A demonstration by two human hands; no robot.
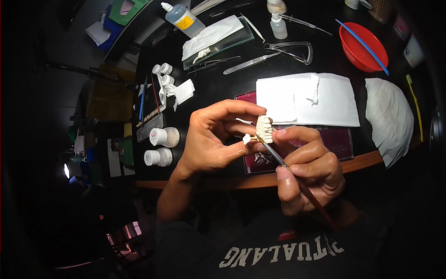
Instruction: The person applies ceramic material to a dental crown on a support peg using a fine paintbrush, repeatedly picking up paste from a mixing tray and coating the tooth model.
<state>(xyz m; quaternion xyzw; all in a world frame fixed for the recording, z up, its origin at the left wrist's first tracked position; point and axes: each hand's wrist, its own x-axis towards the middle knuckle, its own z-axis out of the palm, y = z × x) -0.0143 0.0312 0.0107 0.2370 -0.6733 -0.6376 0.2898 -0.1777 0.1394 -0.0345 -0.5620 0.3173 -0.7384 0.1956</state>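
Observation:
My left hand (211,135) grips a cream-coloured dental model (264,129) with a row of teeth between its fingertips and thumb, raised near the table's front edge. A small white tooth-like piece (246,139) shows by the thumb, beside the model. In my right hand (310,171), thumb and fingers pinch a thin brush (277,157) with a metal ferrule and reddish-brown handle. Its tip overlaps the lower left edge of the model. The right fingertips are close to the model's right side. Part of the model is hidden behind my fingers.
Beneath my hands lie a dark red board (341,139) and white paper (325,100). A scalpel (251,63), caliper (297,52), glass slab (218,44) and bottle (183,19) are farther back. White-lidded jars (162,137) stand left; a red bowl (362,49) and yellow toothbrush (415,107) are right.

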